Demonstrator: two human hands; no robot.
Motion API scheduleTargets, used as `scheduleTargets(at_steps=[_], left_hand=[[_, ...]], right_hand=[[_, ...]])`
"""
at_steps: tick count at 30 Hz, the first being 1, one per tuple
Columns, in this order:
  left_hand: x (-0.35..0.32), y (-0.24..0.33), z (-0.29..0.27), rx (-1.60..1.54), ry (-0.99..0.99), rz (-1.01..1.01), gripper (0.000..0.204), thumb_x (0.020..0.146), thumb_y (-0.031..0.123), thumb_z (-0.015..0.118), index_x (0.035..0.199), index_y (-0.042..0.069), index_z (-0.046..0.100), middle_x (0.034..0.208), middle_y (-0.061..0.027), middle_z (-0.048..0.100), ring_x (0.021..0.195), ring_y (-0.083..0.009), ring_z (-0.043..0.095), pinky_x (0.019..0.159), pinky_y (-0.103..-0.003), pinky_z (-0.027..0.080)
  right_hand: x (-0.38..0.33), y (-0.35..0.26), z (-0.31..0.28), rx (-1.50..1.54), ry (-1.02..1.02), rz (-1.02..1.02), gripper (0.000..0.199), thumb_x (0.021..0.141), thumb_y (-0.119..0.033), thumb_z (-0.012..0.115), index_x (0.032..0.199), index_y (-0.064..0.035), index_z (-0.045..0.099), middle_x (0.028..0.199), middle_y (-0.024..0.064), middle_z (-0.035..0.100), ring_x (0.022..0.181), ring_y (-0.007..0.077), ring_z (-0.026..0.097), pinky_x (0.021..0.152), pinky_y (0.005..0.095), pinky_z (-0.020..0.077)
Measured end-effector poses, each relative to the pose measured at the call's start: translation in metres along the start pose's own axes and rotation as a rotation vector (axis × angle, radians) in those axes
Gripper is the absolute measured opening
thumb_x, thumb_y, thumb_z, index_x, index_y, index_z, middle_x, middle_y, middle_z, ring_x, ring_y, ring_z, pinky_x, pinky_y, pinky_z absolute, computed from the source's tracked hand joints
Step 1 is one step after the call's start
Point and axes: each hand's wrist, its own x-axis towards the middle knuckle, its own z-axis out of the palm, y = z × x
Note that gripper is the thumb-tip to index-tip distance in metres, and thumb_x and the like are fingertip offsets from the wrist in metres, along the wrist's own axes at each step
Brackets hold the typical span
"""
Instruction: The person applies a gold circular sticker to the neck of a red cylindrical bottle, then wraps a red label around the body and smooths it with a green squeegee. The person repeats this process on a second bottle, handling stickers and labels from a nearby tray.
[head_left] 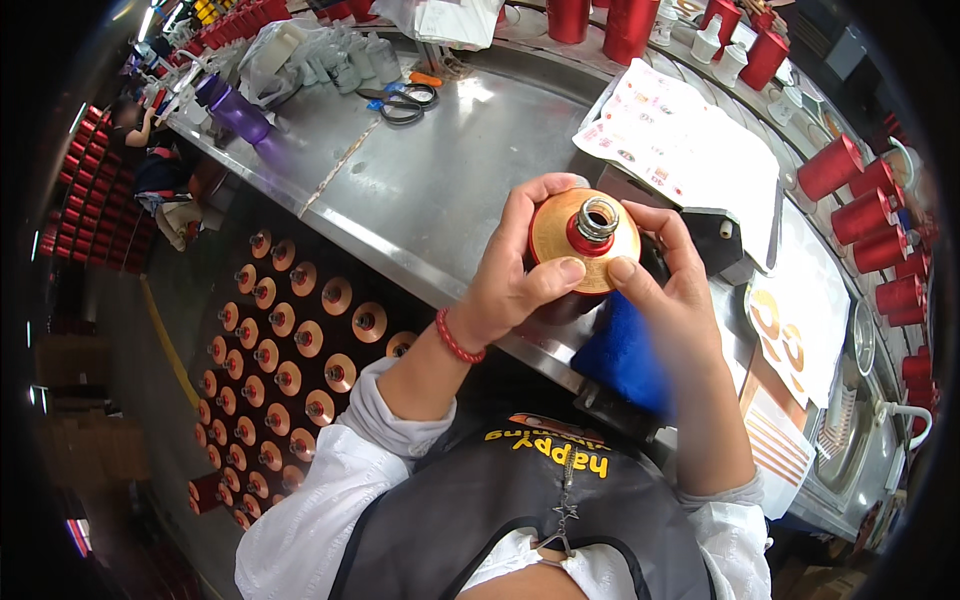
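Between both hands is a red bottle with a gold ring-shaped label round its shoulder and an uncapped glass neck. My left hand wraps its left side, thumb pressed on the gold ring. On the other side my right hand grips it, thumb also on the ring. The bottle stands upright over the metal table's near edge; its lower body is mostly hidden by the hands. Just below my right hand lies a blue cloth. White sheets with printed stickers lie beyond the bottle.
Many similar red bottles with gold shoulders stand below left. On the metal table are black scissors and a purple bottle. Red cups line a conveyor at right. Gold ring stickers lie nearby. A person works far left.
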Motion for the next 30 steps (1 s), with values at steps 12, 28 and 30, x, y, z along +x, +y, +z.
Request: scheduleTargets(at_steps=[12, 28, 30], left_hand=[[-0.016, -0.016, 0.034, 0.268, 0.265, 0.124, 0.070, 0.094, 0.029, 0.070, 0.144, 0.001, 0.030, 0.135, -0.0169, 0.038, 0.127, -0.0237, 0.044, 0.109, -0.037, 0.038], [-0.008, -0.012, 0.026, 0.117, 0.139, 0.067, 0.073, 0.085, 0.011, 0.066, 0.145, 0.001, 0.027, 0.136, -0.0161, 0.036, 0.125, -0.0229, 0.047, 0.109, -0.038, 0.041], [-0.006, -0.012, 0.024, 0.133, 0.136, 0.061, 0.071, 0.087, 0.013, 0.065, 0.146, 0.001, 0.027, 0.136, -0.0158, 0.036, 0.125, -0.0224, 0.048, 0.108, -0.037, 0.041]], right_hand=[[0.005, 0.011, 0.008, -0.053, 0.065, -0.107, 0.061, 0.093, -0.036, 0.069, 0.139, -0.0004, 0.051, 0.123, 0.0136, 0.054, 0.118, 0.0231, 0.053, 0.104, 0.0353, 0.0404], [-0.004, 0.003, 0.007, 0.212, 0.044, 0.045, 0.062, 0.093, -0.029, 0.070, 0.141, 0.0007, 0.043, 0.129, 0.0124, 0.053, 0.123, 0.0192, 0.048, 0.108, 0.0343, 0.0377], [-0.004, 0.001, 0.011, 0.244, 0.072, 0.062, 0.061, 0.093, -0.027, 0.070, 0.140, 0.0005, 0.043, 0.130, 0.0119, 0.054, 0.123, 0.0183, 0.048, 0.107, 0.0339, 0.0379]])
